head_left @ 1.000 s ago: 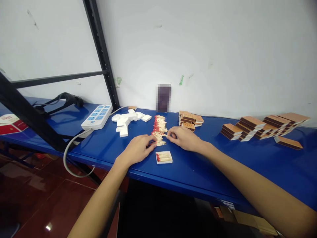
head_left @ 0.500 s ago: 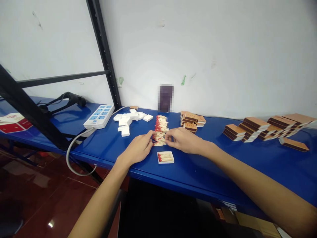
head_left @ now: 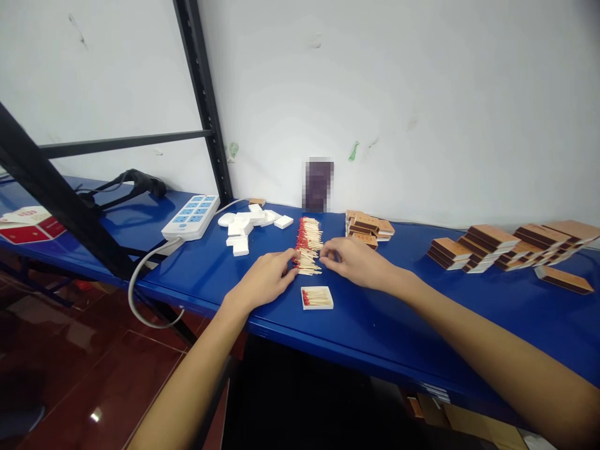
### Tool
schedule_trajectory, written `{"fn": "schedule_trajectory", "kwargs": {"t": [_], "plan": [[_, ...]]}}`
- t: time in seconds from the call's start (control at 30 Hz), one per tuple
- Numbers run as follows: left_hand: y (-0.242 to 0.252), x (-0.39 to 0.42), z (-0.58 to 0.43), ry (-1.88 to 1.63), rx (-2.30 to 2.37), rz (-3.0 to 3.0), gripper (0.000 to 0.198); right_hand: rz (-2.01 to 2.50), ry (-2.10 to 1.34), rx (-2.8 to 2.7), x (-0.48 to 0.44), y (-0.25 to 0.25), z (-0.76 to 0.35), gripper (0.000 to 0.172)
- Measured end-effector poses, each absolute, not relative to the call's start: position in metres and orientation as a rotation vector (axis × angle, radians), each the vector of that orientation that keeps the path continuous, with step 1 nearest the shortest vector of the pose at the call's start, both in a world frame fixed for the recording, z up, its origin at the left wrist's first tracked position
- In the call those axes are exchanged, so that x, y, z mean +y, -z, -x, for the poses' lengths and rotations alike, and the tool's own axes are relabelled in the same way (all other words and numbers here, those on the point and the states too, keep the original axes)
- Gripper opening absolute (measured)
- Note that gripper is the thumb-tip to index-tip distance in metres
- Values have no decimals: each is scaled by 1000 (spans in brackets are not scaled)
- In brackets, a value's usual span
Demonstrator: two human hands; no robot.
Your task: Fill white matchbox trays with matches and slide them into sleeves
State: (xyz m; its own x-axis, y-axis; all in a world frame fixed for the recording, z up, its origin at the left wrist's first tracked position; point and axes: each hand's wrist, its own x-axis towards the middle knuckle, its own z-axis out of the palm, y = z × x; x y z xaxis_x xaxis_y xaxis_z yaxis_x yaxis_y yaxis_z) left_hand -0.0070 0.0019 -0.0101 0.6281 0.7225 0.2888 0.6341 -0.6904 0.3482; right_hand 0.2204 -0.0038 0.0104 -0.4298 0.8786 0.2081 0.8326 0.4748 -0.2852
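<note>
A long pile of red-headed wooden matches (head_left: 309, 244) lies on the blue table (head_left: 398, 325), heads to the left. My left hand (head_left: 265, 278) touches the head side near the front of the pile, with thumb and forefinger apart. On the stick-end side, my right hand (head_left: 354, 259) has curled fingers with a gap between thumb and forefinger; its fingertips are at the match ends and nothing shows in its grasp. In front of the pile sits a small white matchbox tray (head_left: 330, 300) with a layer of matches in it.
White empty trays (head_left: 241, 228) are heaped at the left, beside a power strip (head_left: 192, 217). Brown matchbox sleeves (head_left: 368, 226) are stacked behind my right hand, with more matchboxes (head_left: 490, 240) at the right. A black rack post (head_left: 199, 81) stands at the left.
The view has shifted slightly, so things sit a little further right. My right fingertips have drawn back a little from among the match ends. The loose front matches look more even.
</note>
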Motion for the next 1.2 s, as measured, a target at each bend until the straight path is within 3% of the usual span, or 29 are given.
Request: {"fn": "schedule_trajectory", "kwargs": {"t": [0.1, 0.27, 0.4, 0.63, 0.9, 1.2], "plan": [[11, 2, 7, -618, 1119, -2635, 24, 1545, -92, -2308, 2, -6, -231, 15], [10, 1, 7, -627, 1124, -2627, 26, 1653, -64, -2239, 16, -3, -237, 34], [10, 0, 7, -624, 1131, -2626, 26, 1717, -368, -2020, 23, -3, -230, 43], [9, 0, 6, -624, 1112, -2634, 27, 1425, -1086, -1184, 20, 4, -205, 43], [10, 0, 7, -627, 1128, -2609, 29, 1315, -1122, -1271, 23, 1, -188, 50], [10, 0, 7, -621, 1105, -2632, 33, 1230, -1206, -1174, 13, -8, -174, 47]]}}
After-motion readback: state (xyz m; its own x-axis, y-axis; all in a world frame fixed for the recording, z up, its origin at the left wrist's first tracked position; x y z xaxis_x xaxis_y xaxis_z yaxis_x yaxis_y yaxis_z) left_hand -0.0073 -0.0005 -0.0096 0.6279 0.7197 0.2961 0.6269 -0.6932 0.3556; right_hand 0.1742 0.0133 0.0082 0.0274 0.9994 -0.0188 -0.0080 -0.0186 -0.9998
